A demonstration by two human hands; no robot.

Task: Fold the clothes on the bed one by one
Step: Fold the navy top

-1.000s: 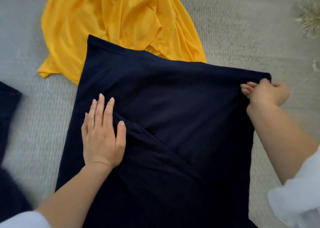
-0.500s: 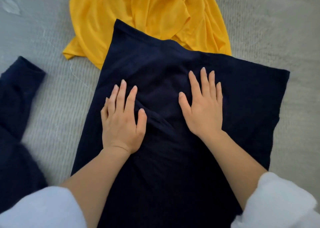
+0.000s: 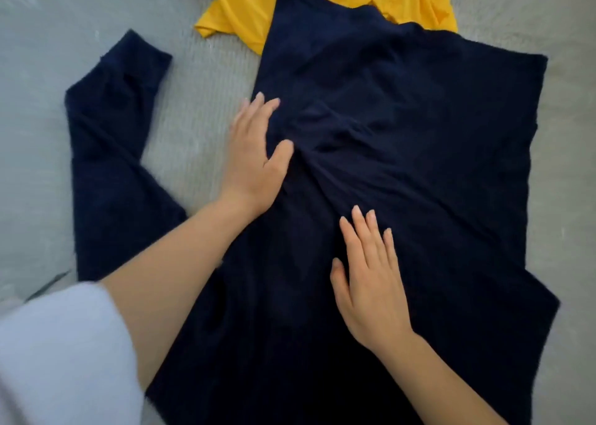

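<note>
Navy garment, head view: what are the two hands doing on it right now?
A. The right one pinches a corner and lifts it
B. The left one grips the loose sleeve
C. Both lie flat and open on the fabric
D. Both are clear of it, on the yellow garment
C: the left hand and the right hand both rest palm down with fingers spread on the navy garment, gripping nothing.

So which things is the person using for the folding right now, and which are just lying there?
In use:
- navy garment, spread on the bed
- its long sleeve, lying out to the left
- left hand and right hand, both flat on it

Just lying there:
- yellow garment, crumpled, partly under the navy one
- grey bed cover
</note>
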